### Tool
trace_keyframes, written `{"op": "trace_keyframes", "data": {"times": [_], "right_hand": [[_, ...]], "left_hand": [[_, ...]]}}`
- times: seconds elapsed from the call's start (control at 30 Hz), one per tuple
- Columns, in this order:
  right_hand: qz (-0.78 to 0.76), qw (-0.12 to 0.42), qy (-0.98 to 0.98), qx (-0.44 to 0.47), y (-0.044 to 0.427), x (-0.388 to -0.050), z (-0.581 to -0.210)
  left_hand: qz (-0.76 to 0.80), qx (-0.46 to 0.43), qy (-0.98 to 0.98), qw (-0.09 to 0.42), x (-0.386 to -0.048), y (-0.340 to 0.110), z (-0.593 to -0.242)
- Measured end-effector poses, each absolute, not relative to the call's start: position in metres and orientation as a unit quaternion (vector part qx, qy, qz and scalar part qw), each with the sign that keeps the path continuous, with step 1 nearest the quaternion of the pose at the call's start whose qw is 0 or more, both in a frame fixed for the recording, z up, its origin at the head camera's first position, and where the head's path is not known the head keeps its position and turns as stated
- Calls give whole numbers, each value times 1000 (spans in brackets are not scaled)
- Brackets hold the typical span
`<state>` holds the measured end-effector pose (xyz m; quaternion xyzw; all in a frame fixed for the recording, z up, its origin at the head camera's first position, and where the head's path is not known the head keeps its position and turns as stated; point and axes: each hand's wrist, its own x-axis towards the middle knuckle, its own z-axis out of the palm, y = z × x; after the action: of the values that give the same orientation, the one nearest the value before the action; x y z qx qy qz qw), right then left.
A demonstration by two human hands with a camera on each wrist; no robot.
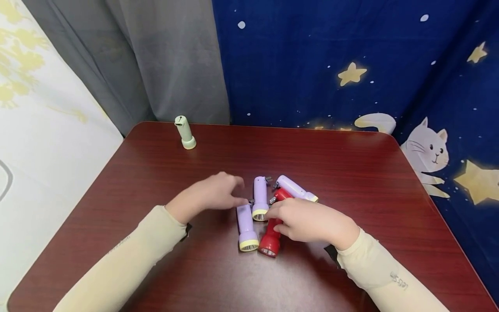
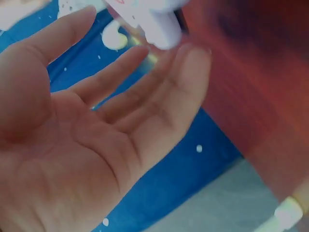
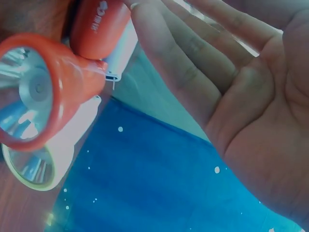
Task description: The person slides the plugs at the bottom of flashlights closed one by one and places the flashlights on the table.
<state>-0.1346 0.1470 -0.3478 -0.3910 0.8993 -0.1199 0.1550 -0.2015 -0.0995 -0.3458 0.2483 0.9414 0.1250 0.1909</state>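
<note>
Near the table's middle lies a cluster of flashlights. My left hand (image 1: 217, 190) hovers at its left side, fingers loosely bent and thumb apart, beside a purple flashlight (image 1: 260, 190) and a second purple flashlight (image 1: 245, 223). In the left wrist view a blurred pale purple flashlight (image 2: 161, 29) is beyond the fingertips. My right hand (image 1: 308, 219) is over a red flashlight (image 1: 270, 240), hiding part of it, with relaxed fingers in the right wrist view. Another red flashlight (image 1: 283, 193) and a third purple flashlight (image 1: 294, 187) lie behind that hand. Whether its fingertips touch anything, I cannot tell.
A pale green flashlight (image 1: 185, 132) stands on its wide end at the table's back left. The dark red table (image 1: 187, 268) ends at a grey curtain (image 1: 179, 60) and a blue star-patterned curtain (image 1: 296, 65). White patterned cloth (image 1: 46, 143) hangs at the left.
</note>
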Motion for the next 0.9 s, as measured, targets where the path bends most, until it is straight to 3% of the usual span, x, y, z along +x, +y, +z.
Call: {"op": "trace_keyframes", "data": {"times": [0.2, 0.43, 0.9], "right_hand": [[-117, 94, 905, -397, 145, -139, -343], [-138, 51, 933, -328, 133, -142, -338], [-163, 58, 930, -324, 126, -147, -344]], "left_hand": [[151, 211, 945, 198, -188, -91, -355], [193, 183, 942, 202, -189, -88, -368], [212, 173, 939, 210, -195, -87, -381]]}}
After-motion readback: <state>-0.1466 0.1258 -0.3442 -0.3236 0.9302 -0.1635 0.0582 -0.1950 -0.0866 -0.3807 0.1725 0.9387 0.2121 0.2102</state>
